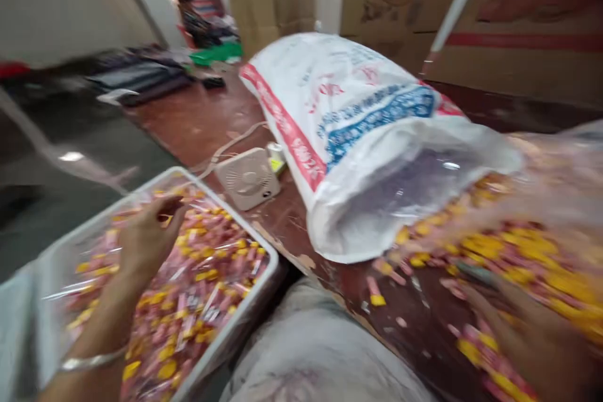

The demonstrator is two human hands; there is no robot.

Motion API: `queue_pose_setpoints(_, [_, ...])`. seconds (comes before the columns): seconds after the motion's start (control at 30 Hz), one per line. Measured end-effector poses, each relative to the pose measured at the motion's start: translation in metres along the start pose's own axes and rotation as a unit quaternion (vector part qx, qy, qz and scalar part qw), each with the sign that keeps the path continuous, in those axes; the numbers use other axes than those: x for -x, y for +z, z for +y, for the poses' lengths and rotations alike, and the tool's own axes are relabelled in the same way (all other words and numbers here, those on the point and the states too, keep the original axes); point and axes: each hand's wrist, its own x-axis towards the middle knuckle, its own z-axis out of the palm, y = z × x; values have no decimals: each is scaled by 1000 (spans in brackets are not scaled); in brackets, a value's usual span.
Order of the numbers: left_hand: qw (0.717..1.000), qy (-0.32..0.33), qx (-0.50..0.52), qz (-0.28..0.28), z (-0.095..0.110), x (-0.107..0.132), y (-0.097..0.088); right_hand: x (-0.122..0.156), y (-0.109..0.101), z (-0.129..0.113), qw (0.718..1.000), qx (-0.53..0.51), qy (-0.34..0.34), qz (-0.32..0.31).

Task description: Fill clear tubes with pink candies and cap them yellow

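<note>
A white-rimmed tray [254,282] on the left is full of small pink pieces with yellow ends [198,264], partly under clear plastic. Above them is my left hand [146,232], fingers curled and thumb close to the forefinger; whatever they pinch is hidden. On the right, my right hand [527,326] is blurred, reaching into a loose heap of the same pieces [490,245] on the table. A small greenish thing [475,273] shows at its fingertips, too smeared to name. Beside the heap lies a white woven sack [348,69], its mouth open towards me.
A small white fan-like device [247,176] with a cable stands between tray and sack on the reddish-brown table [183,125]. Cardboard boxes [271,9] stand behind. Flat dark bundles [141,78] lie at the far left. A pale cloth [311,345] covers my lap.
</note>
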Motion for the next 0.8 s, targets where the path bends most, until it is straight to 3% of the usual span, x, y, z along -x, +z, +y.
queue_pose_setpoints(0.07, [987,123,105,16,54,26,15,18,-26,-2,998,62,13,-25])
queue_pose_setpoints(0.13, [921,303,242,-32,109,53,31,26,-32,-1,992,115,7,-52])
queue_pose_setpoints(0.17, [889,369,258,-81,136,63,39,27,-30,0,989,136,1,-58])
queue_pose_setpoints(0.2, [865,426,240,-117,161,71,47,28,-27,1,986,155,-5,-62])
queue_pose_setpoints(0.27, [842,498,114,-174,205,75,66,30,-21,4,982,179,-11,-66])
queue_pose_setpoints(0.37, [838,513,-38,-183,249,63,92,36,-15,2,978,192,-20,-76])
queue_pose_setpoints(0.53, [832,522,-97,-159,279,45,116,34,6,-11,979,156,-82,-103])
queue_pose_setpoints(0.67, [807,556,-132,-152,282,41,116,23,34,-22,964,163,-151,-147])
queue_pose_setpoints(0.8, [773,600,-141,-150,278,26,115,20,49,-22,942,237,-137,-193])
